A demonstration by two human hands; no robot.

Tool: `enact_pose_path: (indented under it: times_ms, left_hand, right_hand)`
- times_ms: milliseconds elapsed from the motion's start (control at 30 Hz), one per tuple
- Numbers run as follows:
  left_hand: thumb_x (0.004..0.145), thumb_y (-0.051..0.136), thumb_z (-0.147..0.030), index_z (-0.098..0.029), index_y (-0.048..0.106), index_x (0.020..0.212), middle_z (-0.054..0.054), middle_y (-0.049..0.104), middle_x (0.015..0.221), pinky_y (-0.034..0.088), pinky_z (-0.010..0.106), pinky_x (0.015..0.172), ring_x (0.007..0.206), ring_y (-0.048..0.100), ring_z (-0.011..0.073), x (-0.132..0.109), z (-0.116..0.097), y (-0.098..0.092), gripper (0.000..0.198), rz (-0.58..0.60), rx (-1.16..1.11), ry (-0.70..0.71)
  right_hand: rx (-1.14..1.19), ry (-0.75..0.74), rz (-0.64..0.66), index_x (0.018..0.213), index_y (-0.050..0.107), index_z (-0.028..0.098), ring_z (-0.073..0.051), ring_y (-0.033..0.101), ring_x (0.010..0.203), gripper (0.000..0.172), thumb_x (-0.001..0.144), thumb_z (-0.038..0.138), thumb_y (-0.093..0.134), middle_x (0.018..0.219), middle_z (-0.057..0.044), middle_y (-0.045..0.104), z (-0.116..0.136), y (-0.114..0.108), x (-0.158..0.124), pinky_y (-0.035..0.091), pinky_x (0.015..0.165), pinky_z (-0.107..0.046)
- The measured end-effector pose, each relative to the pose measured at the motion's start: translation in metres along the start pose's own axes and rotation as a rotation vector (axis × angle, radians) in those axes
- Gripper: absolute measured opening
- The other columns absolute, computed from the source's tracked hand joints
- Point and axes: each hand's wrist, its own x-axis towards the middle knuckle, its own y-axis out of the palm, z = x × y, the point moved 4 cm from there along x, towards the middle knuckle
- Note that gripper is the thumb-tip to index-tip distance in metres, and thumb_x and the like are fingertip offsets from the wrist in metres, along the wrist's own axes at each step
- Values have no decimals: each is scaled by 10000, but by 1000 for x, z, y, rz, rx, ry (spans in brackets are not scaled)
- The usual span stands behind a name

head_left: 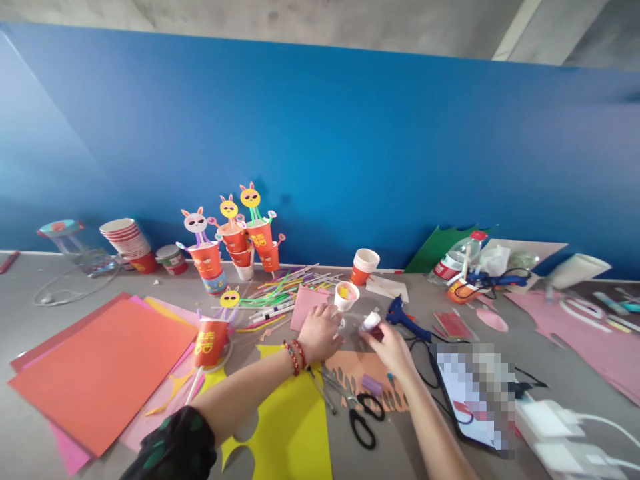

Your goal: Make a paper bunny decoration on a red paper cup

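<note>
Blue panel [320, 147] behind grey tabletop [23, 317], yellow sheet [295, 430] with cut-away left edge, left hand [323, 331] palm-down by pink card [304, 305], fingers loosely bent, any hold unclear, right hand [387, 345] part-closed, pinching small white-capped item [371, 321], near white paper cup [345, 301]

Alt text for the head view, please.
A person's right hand holds a small white object over a gray table, while the left hand is by pink paper. Nearby are black-handled scissors, cut yellow paper, and red paper cups topped with bunny faces.
</note>
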Motion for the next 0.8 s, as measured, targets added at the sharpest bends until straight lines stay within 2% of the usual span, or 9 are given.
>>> enact_pose_path:
  times_ms: [67, 167, 267, 333, 433, 533, 600, 700, 800]
  left_hand:
    - [899, 581, -350, -147, 575, 1221, 161, 559, 1295, 402, 503, 1016, 1195, 494, 336, -8, -21, 4, 381, 20, -19, 66]
    - [849, 653, -475, -204, 664, 1034, 83, 654, 1121, 431, 447, 997, 1080, 562, 284, -18, -55, 20, 328, 136, -82, 238]
    - [894, 622, -408, -174, 679, 913, 111, 675, 1077, 407, 491, 1022, 1088, 575, 303, -22, -67, 30, 241, 161, -142, 245]
    - [905, 610, -348, -169, 667, 963, 116, 679, 1071, 425, 468, 1006, 1072, 594, 294, -23, -57, 27, 197, 126, -201, 196]
    - [906, 591, -269, -192, 607, 1133, 88, 676, 1076, 485, 379, 923, 1012, 634, 246, -28, -24, 10, 240, 41, -332, 82]
    - [916, 571, -248, -170, 568, 1157, 88, 669, 1059, 530, 296, 793, 905, 660, 199, -39, 11, -10, 254, -29, -470, -43]
    - [926, 563, -251, -166, 567, 1148, 79, 672, 1048, 535, 263, 766, 874, 663, 176, -48, 25, -20, 238, -47, -557, -82]
    - [932, 577, -276, -165, 579, 1139, 70, 682, 1026, 534, 249, 766, 871, 663, 169, -57, 30, -30, 235, -54, -663, -103]
    - [926, 597, -301, -158, 588, 1143, 74, 690, 1007, 534, 253, 762, 870, 666, 174, -59, 25, -33, 259, -55, -739, -108]
  right_hand:
    - [13, -9, -42, 901, 654, 197, -300, 717, 767, 309, 802, 488, 629, 821, -114, 757, -1, -5, -2, 547, 712, -402]
    - [58, -73, -59, 959, 647, 184, -298, 715, 827, 303, 823, 453, 613, 896, -129, 752, 3, -6, -5, 553, 765, -422]
    - [104, -177, -39, 944, 629, 194, -277, 698, 912, 206, 858, 372, 570, 952, -116, 736, 16, -3, -11, 549, 834, -410]
    - [123, -245, -11, 925, 616, 201, -259, 688, 920, 165, 880, 318, 508, 944, -102, 722, 25, 0, -16, 552, 831, -388]
    - [119, -324, 35, 904, 606, 213, -245, 676, 858, 159, 857, 247, 458, 886, -76, 701, 40, 5, -23, 551, 788, -369]
    - [87, -373, 64, 855, 587, 221, -242, 644, 742, 135, 840, 222, 453, 790, -62, 662, 53, 8, -28, 534, 702, -357]
    - [63, -402, 88, 835, 585, 227, -242, 622, 704, 128, 825, 208, 459, 765, -60, 642, 62, 11, -31, 517, 667, -350]
    - [9, -440, 135, 860, 607, 236, -249, 618, 720, 170, 781, 175, 470, 777, -57, 641, 69, 18, -35, 513, 672, -352]
    - [-66, -459, 165, 961, 620, 228, -270, 630, 812, 259, 751, 172, 477, 859, -74, 662, 70, 26, -37, 524, 733, -384]
